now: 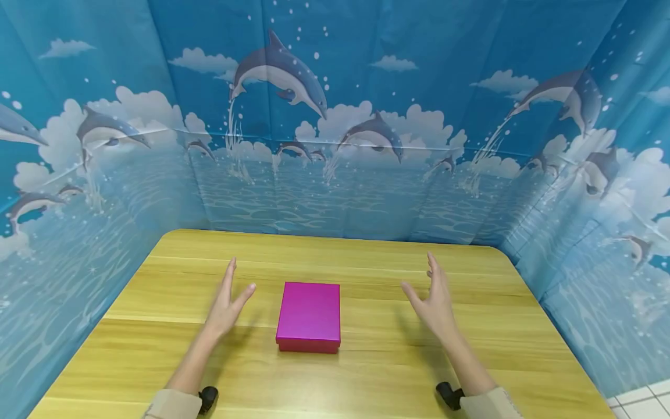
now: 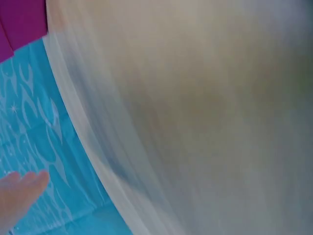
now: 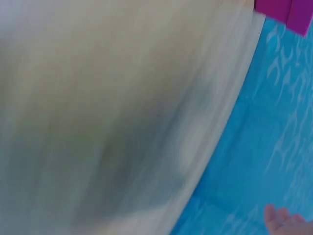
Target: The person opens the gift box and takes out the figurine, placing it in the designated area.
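A magenta box point(image 1: 310, 314) with its lid on sits near the middle of the wooden table point(image 1: 366, 384). My left hand point(image 1: 226, 308) hovers to the left of it, fingers straight and thumb spread, holding nothing. On the other side, well apart from the box, my right hand point(image 1: 434, 302) is held up the same way and is also bare. In the left wrist view a corner of the box point(image 2: 24, 24) shows at top left, with left fingertips point(image 2: 29, 188) low down. The right wrist view catches the box point(image 3: 286, 12) at top right and a few right fingertips point(image 3: 283, 218).
A blue curtain point(image 1: 335, 198) printed with dolphins, clouds and water hangs behind the table and along both sides. Black wrist cameras point(image 1: 208, 398) sit by the beige sleeves point(image 1: 175, 404). White floor tiles point(image 1: 646, 401) show at lower right.
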Action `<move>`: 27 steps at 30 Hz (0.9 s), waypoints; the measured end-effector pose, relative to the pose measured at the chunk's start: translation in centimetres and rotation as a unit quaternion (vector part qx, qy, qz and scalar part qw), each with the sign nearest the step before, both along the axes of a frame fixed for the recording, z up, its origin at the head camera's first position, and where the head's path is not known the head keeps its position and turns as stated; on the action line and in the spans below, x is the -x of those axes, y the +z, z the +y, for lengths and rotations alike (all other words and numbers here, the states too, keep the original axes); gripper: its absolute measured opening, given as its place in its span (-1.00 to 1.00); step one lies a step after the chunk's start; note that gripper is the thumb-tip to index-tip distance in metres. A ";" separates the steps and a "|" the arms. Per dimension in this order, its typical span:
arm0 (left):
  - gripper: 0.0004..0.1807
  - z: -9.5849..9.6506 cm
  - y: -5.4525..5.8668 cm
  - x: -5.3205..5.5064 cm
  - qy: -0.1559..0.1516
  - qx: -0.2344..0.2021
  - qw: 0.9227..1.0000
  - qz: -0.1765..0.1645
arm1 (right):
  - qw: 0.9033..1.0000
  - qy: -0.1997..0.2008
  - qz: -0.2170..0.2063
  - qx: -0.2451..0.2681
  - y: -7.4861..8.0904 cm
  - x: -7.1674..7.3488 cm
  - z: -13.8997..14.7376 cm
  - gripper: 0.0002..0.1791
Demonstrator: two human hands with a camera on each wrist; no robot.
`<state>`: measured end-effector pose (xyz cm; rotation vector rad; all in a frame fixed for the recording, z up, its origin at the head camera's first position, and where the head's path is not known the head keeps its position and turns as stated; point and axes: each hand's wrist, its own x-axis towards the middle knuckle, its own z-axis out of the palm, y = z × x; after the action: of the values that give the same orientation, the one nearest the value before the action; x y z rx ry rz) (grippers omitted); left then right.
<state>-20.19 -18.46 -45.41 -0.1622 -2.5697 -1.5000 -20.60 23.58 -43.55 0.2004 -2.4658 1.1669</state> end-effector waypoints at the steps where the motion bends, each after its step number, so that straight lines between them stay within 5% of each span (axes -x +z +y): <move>1: -0.18 0.2 0.0 -0.1 -0.005 -0.040 0.999 -0.013 | 0.999 0.004 -0.008 0.038 -0.1 -0.1 -0.4 -0.07; 4: -0.21 0.7 0.1 -0.2 -0.019 -0.141 0.988 -0.051 | 0.990 0.014 -0.043 0.133 -0.2 -0.3 -1.5 -0.07; 9: -0.20 1.6 0.2 -0.4 -0.035 -0.276 0.955 -0.103 | 0.969 0.033 -0.095 0.225 -0.5 -0.7 -2.8 -0.09; 14: -0.14 2.2 0.1 -0.4 -0.044 -0.354 0.921 -0.158 | 0.939 0.072 -0.141 0.306 -0.9 -1.1 -4.1 -0.10; 17: -0.13 2.5 -0.2 -0.4 -0.051 -0.374 0.907 -0.187 | 0.920 0.084 -0.165 0.345 -1.3 -1.2 -4.9 -0.12; 27: -0.15 2.8 -1.0 -0.1 -0.083 -0.357 0.899 -0.238 | 0.880 0.116 -0.230 0.398 -2.4 -1.5 -7.1 -0.13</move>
<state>-20.11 -15.65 -46.39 0.0977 -2.1253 -2.7172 -19.14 16.51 -45.91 -0.0343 -2.0999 2.4570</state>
